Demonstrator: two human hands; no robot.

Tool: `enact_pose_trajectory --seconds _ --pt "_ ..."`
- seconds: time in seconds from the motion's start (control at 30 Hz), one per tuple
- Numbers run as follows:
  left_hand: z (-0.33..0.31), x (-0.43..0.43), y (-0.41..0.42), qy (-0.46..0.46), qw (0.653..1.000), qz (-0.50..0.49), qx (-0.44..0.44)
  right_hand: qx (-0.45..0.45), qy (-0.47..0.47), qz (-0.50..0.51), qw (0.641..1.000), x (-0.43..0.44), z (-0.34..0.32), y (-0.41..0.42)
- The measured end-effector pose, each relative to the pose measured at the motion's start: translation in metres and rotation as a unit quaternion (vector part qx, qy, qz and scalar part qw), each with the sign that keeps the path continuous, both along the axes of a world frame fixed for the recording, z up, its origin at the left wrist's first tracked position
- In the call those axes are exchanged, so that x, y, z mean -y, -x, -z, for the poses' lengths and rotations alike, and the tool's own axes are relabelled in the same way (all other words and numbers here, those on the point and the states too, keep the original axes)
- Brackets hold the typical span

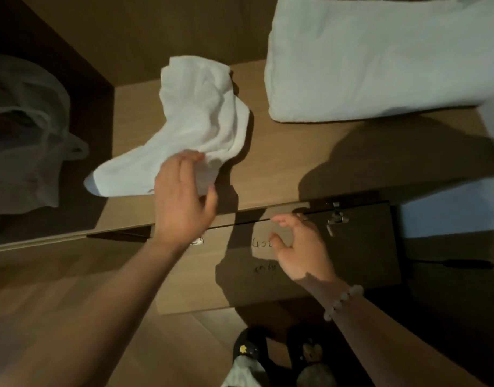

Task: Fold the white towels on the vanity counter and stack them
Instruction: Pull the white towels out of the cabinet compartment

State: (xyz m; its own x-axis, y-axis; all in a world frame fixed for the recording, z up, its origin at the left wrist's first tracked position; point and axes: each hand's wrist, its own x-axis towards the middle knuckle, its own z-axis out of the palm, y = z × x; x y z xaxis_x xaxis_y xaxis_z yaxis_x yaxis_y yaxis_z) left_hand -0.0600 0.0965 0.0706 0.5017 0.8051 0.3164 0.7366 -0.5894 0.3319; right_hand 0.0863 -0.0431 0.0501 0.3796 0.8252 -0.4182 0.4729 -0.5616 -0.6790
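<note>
Pinching the near fold of a crumpled white towel (201, 127) with the left hand (184, 196), thumb on one side, fingers curled over the other. Sprawls from that grip up toward 12 o'clock across the brown wooden bench (296, 163), one flat corner poking out toward 9 o'clock.

Got the right hand (298, 247) off at 4 o'clock from the left one, fingers loosely curled, holding nothing, hanging in front of the cabinet panel (352, 261) below the bench edge. Wearing a pale bead bracelet (343, 301) on that wrist. Can make out scribbled writing (262, 243) on the panel right by the fingers, not readable tbh, plus a metal latch (335, 219) at 2 o'clock from the hand.

Further out: thick folded white towel (379, 60) sitting at 1 o'clock on the bench, well apart from the crumpled one. Way off at 9 o'clock, a translucent plastic bag (25, 129) down in the dark gap beside the bench. Down at 6 o'clock, dark slippers (248, 350) with little decorations.
</note>
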Motion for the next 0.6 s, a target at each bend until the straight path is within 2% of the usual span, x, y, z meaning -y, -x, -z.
enact_pose_trajectory --seconds 0.07,0.13,0.2,0.33,0.47,0.53,0.6 --pt "0.031 0.045 0.009 -0.003 0.996 0.085 0.012 0.002 0.008 -0.023 1.0 0.017 0.016 0.003" --pt "0.076 0.081 0.018 0.055 0.99 0.131 -0.021 0.009 -0.001 -0.034 0.999 0.025 0.041 -0.002" --pt "0.134 0.1 0.026 0.126 0.981 0.129 -0.073 0.029 -0.004 -0.025 0.999 0.022 0.076 -0.011" --pt "0.236 0.072 0.032 0.151 0.987 0.011 -0.051 0.088 -0.027 -0.012 0.996 -0.007 0.16 -0.02" --pt "0.301 0.014 0.021 0.15 0.977 -0.149 0.014 0.114 -0.067 -0.01 0.991 -0.043 0.231 -0.028" --pt "0.33 -0.013 0.017 0.162 0.967 -0.194 0.02 0.138 -0.079 -0.015 0.987 -0.058 0.256 -0.038" --pt "0.353 -0.037 0.01 0.124 0.967 -0.218 0.039 0.152 -0.103 -0.037 0.982 -0.063 0.276 -0.047"
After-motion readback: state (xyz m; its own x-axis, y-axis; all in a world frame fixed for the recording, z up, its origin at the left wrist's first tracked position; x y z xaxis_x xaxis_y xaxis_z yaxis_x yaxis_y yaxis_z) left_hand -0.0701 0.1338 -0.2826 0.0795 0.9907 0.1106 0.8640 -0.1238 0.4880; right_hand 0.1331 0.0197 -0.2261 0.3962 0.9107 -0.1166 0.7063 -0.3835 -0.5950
